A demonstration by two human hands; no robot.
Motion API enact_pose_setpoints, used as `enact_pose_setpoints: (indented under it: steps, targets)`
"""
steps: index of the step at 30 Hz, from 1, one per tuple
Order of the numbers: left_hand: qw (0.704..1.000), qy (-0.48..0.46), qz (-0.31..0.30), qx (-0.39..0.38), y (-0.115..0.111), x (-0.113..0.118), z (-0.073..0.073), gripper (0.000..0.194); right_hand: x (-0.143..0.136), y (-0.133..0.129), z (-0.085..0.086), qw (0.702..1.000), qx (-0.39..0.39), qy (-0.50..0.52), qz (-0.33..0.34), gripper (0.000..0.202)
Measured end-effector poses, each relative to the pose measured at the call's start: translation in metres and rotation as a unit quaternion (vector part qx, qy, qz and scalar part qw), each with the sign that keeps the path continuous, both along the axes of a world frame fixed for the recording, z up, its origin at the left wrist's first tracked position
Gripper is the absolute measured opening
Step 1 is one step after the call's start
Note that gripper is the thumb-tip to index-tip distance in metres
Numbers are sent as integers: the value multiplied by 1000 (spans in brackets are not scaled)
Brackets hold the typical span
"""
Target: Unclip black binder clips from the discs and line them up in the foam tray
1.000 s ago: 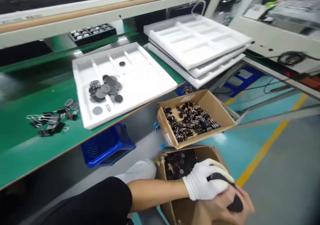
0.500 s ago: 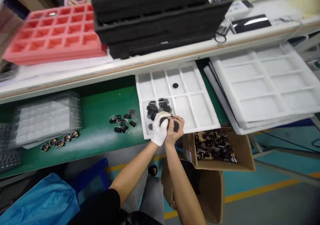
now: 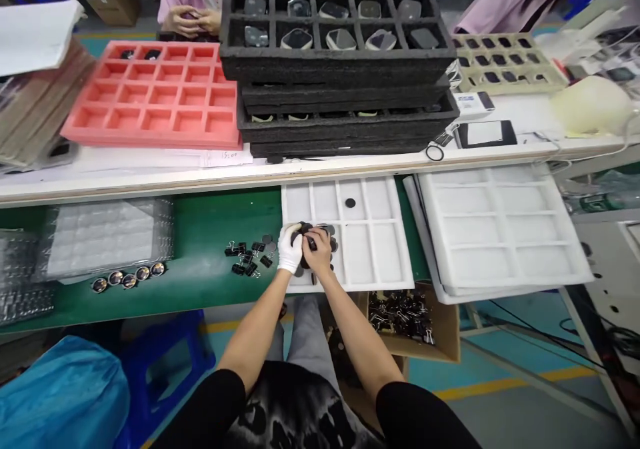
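My left hand (image 3: 289, 249), in a white glove, is closed around a black round disc at the left side of a white foam tray (image 3: 370, 288). Beside it, nearly touching, my bare right hand (image 3: 319, 252) has its fingers curled on another dark disc (image 3: 311, 243). Both are over a pile of black and grey discs (image 3: 327, 230) in the tray's near-left compartment, much of it hidden by the hands. One more black disc (image 3: 351, 203) lies alone in a far compartment. Left of the tray, black binder clips (image 3: 245, 257) and grey discs (image 3: 268, 240) rest on the green surface.
Clear plastic trays (image 3: 105, 236) and several round metallic pieces (image 3: 129, 281) are at left. White foam trays (image 3: 515, 282) stack at right, above a carton of binder clips (image 3: 435, 352). Black (image 3: 345, 69) and red foam trays (image 3: 155, 112) stand on the shelf; a person's hands (image 3: 187, 21) show behind.
My view has tilted up, showing more of the shelf. Both hands have moved from the tray's near edge back over the disc pile and drawn slightly apart.
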State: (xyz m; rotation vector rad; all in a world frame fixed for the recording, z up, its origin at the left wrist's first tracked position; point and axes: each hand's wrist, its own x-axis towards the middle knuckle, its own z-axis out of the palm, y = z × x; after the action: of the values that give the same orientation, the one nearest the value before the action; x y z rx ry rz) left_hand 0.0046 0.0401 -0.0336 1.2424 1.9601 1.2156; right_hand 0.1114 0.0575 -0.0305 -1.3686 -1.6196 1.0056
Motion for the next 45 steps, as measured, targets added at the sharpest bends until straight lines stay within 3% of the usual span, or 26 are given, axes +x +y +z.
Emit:
enact_pose_setpoints:
  steps: [3,6,10,12,14,18,23,25,30,34,38,41,43,45]
  targets:
    - [997,44,-32,-53,-2,-8,3,40,25,2,-5,996,-27,-11,86,23]
    - [984,101,-104,-108,-6,-18,13,51,55,7,-8,983,-31,-48,173,37]
    - [927,206,-269,-162,-9,-25,30,66,90,16,-12,966,-41,-77,242,49]
    - [903,229,-321,-170,-5,-22,34,69,100,20,-14,962,-53,-74,258,52]
    - [898,252,-311,-182,2,-12,35,72,106,23,-17,960,-62,-66,267,57]
    - [916,251,-225,-219,21,10,35,63,111,27,-24,956,-66,-45,281,66]
    - [891,239,-335,-193,31,13,46,52,108,23,-27,955,-59,-62,284,71]
    - [892,236,-341,-181,30,9,47,59,102,15,-26,958,-42,-124,253,76]
    - [956,174,-149,-182,34,-8,34,55,84,-17,-12,954,-57,-280,93,67]
    - [951,172,-162,-202,45,-14,35,58,96,-61,-4,932,-160,-324,-16,67]
    - [937,204,-220,-180,61,10,54,60,130,-117,-8,932,-258,-248,-55,67]
    - [911,232,-321,-113,63,54,71,60,157,-156,-18,918,-317,-189,-145,67]
    - [862,213,-454,-66,52,94,78,55,171,-178,-28,891,-362,-154,-224,68]
    - [783,152,-599,-75,33,137,79,49,183,-195,-38,855,-405,-108,-307,67]
